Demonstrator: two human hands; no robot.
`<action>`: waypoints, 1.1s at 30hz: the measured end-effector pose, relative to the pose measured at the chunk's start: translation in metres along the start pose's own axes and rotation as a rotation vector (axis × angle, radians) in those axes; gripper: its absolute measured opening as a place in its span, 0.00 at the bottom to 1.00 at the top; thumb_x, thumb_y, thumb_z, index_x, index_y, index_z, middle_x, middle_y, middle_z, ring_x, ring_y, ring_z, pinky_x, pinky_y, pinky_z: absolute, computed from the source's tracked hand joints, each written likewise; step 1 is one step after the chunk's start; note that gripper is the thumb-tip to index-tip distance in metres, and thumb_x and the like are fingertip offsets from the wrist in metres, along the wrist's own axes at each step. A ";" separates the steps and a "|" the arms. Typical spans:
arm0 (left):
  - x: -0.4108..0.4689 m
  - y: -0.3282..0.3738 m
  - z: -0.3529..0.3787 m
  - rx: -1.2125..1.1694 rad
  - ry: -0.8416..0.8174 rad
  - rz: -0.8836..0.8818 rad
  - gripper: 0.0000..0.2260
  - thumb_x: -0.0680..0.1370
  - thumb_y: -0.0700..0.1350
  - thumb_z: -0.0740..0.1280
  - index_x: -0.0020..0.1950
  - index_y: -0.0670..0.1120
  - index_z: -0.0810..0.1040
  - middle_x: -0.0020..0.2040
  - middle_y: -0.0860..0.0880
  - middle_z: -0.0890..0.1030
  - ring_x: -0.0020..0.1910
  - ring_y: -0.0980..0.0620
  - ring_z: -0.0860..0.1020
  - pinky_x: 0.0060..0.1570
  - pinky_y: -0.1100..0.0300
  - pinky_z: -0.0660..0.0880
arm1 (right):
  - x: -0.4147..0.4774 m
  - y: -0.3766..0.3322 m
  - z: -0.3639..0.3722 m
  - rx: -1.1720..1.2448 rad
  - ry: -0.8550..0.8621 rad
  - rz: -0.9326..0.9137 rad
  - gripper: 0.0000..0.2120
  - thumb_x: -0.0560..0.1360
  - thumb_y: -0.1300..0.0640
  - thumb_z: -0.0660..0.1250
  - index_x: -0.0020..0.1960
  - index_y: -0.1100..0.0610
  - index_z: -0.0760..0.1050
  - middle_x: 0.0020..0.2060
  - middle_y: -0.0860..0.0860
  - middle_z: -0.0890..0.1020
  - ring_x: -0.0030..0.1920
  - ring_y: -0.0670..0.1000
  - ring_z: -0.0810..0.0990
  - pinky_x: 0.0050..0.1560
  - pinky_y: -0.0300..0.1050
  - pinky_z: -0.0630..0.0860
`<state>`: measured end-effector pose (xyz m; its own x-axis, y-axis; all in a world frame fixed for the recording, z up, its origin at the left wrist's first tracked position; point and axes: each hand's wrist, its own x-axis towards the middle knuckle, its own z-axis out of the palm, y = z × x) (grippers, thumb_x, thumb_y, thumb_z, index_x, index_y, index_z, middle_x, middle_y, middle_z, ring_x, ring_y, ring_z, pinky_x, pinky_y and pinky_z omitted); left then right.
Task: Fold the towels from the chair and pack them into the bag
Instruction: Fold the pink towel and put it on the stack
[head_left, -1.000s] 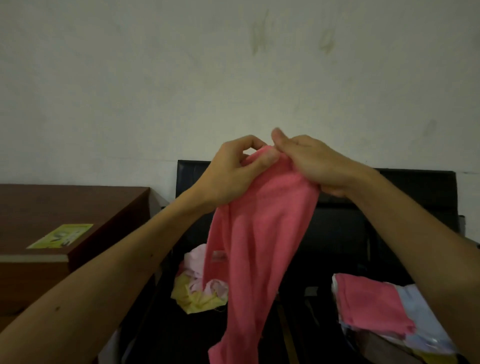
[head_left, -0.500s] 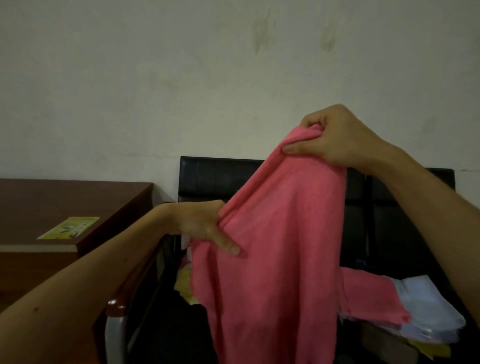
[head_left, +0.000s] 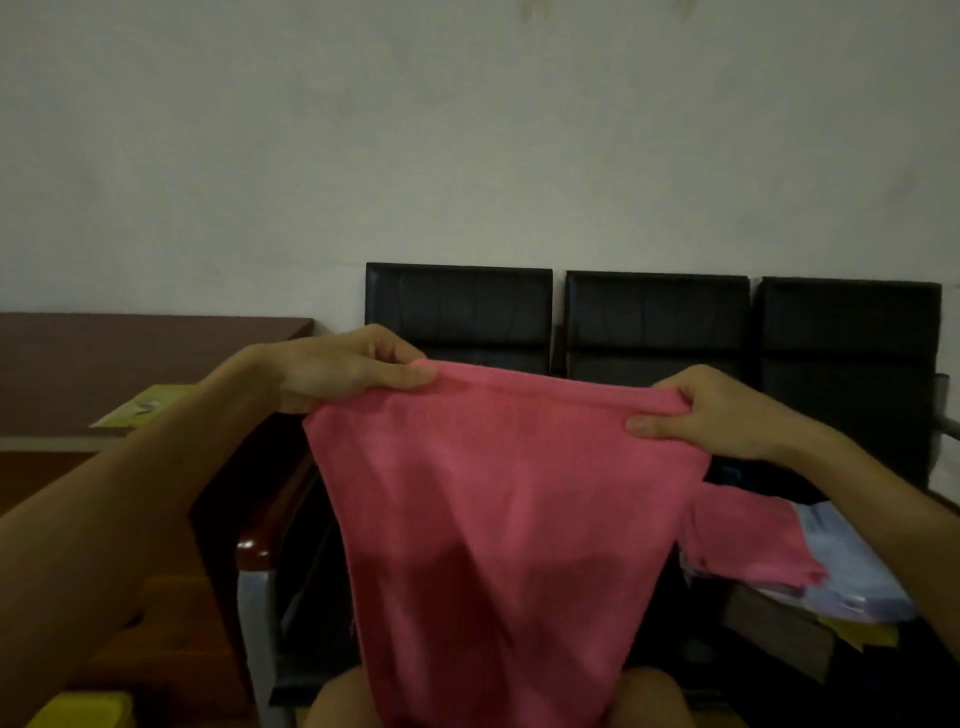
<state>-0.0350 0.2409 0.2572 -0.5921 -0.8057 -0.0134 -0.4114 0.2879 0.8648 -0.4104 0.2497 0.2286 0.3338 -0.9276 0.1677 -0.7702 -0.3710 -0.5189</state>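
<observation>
Black chair backs (head_left: 657, 317) line the pale wall behind. Between them and the camera, a pink towel (head_left: 498, 519) hangs stretched, its top corners pinched by the left hand (head_left: 343, 371) and right hand (head_left: 711, 410).

Held towel (head_left: 509, 519): plain coral pink, darker in shadow low down. Folded towel (head_left: 748, 540) on stack: same pink. Towel beneath (head_left: 857, 566): pale blue-lilac. Chair backs (head_left: 460, 306): glossy black. Armrest (head_left: 260, 545): glossy red-brown; frame (head_left: 254, 623) grey. Desk (head_left: 130, 343): dark red-brown. Leaflet (head_left: 140, 410): yellow-green. Wall (head_left: 467, 130): off-white, faint smudges. Object (head_left: 83, 709) bottom left: yellow.
</observation>
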 end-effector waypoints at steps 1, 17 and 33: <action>0.003 -0.004 0.001 0.050 0.023 -0.029 0.15 0.74 0.52 0.72 0.45 0.39 0.83 0.43 0.42 0.84 0.42 0.50 0.82 0.44 0.58 0.79 | -0.003 0.006 0.004 0.031 0.001 0.008 0.16 0.71 0.44 0.74 0.44 0.58 0.84 0.38 0.56 0.85 0.36 0.50 0.82 0.43 0.53 0.79; 0.010 -0.104 0.025 0.171 0.103 -0.166 0.30 0.56 0.72 0.76 0.30 0.44 0.82 0.29 0.47 0.78 0.28 0.54 0.76 0.30 0.65 0.73 | -0.018 0.065 0.094 0.910 0.364 0.303 0.15 0.70 0.61 0.75 0.33 0.54 0.71 0.27 0.48 0.78 0.28 0.45 0.77 0.28 0.36 0.75; -0.002 -0.199 0.077 -0.005 0.406 -0.245 0.04 0.67 0.48 0.75 0.40 0.52 0.86 0.40 0.50 0.86 0.41 0.54 0.84 0.42 0.63 0.81 | -0.040 0.114 0.191 0.576 0.526 0.415 0.14 0.77 0.59 0.69 0.34 0.60 0.73 0.30 0.51 0.72 0.31 0.40 0.68 0.33 0.32 0.67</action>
<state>-0.0053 0.2255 0.0459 -0.1592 -0.9870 -0.0213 -0.5010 0.0622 0.8632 -0.4082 0.2530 0.0024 -0.3140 -0.9355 0.1622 -0.3325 -0.0516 -0.9417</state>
